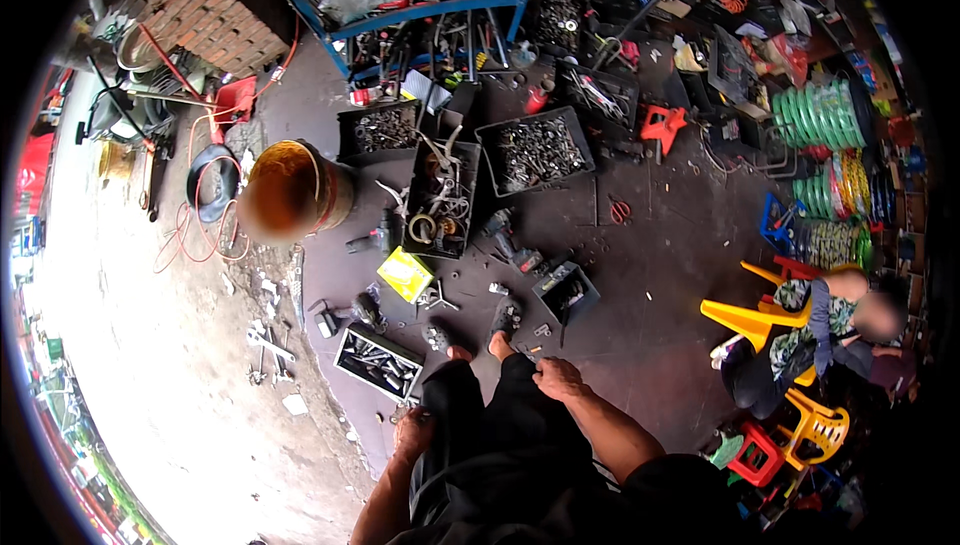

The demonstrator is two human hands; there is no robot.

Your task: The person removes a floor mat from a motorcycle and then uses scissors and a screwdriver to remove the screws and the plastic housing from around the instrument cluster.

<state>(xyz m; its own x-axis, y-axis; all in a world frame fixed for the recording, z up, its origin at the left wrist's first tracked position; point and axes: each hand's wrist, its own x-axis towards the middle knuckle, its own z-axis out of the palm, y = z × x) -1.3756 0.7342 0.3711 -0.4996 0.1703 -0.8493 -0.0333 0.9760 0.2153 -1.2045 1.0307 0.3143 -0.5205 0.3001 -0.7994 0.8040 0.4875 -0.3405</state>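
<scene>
My left hand (412, 433) is beside my left knee, its fingers curled; whatever may be inside them is hidden. Just beyond it lies a grey tray (345, 360) of metal sockets and similar parts. Over by my right knee, my right hand (560, 379) is closed in a fist, and I cannot make out what it holds, if anything. Between the tray and my feet sits a cordless power tool (368, 311). A yellow box (405, 275) and a small metal three-legged puller (437, 295) are ahead of my left foot. Near my right foot stands a dark open bin (567, 290).
Black trays of metal parts (530, 152) spread ahead, below a blue metal shelf (430, 17). Cordless drills (380, 235) lie among them. A rusty bucket (335, 195) stands left. Red-handled scissors (620, 211) lie right. A person (790, 345) sits near yellow chairs (735, 320).
</scene>
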